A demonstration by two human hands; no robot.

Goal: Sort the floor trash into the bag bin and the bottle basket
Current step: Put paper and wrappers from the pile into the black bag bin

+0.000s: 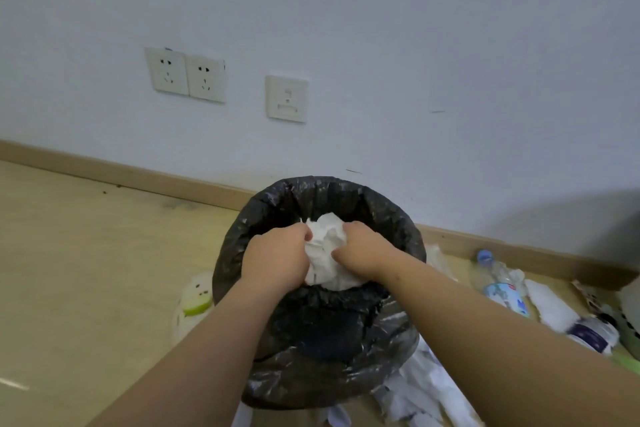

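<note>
the bin (242,253) wears a thin black plastic bag, crinkled and faintly glossy. the wad (325,253) looks like soft matt white paper, creased. the floor (86,270) is pale wood-look, smooth. the bottle (498,274) is clear, shiny plastic.

Both hands over the mouth of the bin (232,263), which is lined with a black bag. Left hand (273,255) and right hand (362,253) both grip one wad of crumpled white paper (325,243), fingers curled into it from either side.

- Bin's 3 o'clock: clear plastic bottle (498,282), blue cap, lying on the wooden floor (86,270).
- 5 o'clock: white paper scraps (419,392).
- 9 o'clock: white-and-green item (195,302), blurred.
- 11 o'clock, on the wall: two sockets (187,74).
</note>
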